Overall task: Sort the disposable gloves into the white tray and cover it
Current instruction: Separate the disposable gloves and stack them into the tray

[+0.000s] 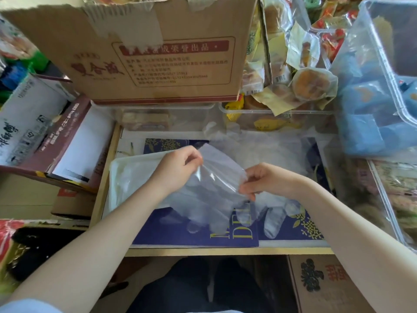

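Both forearms reach in from the lower corners and meet over the middle of the bench. The left hand comes from seven o'clock, wrist bent, thumb and forefinger pinching the upper cuff edge of a clear disposable glove. The right hand comes from four o'clock, fingers curled inward, its grip pinching the same glove at the opposite cuff edge. The glove is stretched between the two grips, its fingers hanging toward six o'clock over a dark blue printed sheet.

One white tray lies at nine o'clock from the hands, partly under the left wrist; what lies in it cannot be told through the film. A second glove lies on the bench at five o'clock from the right hand, fingers pointing to six o'clock. More clear film is heaped at one o'clock; how many gloves it holds cannot be counted.

One large cardboard box stands at twelve o'clock, and one clear bin of blue packets at two o'clock.
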### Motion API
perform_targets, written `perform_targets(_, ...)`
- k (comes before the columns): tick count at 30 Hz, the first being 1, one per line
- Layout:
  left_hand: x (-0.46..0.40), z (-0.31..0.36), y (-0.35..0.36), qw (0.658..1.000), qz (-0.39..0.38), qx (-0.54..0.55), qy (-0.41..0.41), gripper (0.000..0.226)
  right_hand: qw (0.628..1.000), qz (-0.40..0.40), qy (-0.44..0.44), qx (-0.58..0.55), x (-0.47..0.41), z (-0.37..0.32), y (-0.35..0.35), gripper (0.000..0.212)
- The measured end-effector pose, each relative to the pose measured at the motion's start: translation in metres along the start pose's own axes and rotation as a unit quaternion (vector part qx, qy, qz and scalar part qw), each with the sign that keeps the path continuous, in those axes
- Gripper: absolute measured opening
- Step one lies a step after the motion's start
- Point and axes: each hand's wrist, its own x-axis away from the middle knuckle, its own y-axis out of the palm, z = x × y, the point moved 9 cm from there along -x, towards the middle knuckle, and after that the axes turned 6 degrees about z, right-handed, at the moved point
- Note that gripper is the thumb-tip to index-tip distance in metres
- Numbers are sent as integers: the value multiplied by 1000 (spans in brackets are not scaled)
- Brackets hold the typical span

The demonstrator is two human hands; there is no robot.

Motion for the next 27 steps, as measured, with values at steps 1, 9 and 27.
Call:
perform_targets(1, -3, -10, -7, 999, 20, -17, -18, 14, 1000, -3, 15, -10, -3, 12, 2, 13)
perform_targets(9, -8, -46, -13, 998, -5, -10, -63, 15, 917, 347, 159, 113, -40, 79, -54, 40)
perform_targets(27, -12, -7, 4, 983, -59, -40, 170, 25, 890, 452, 45, 41, -37, 44, -80, 11)
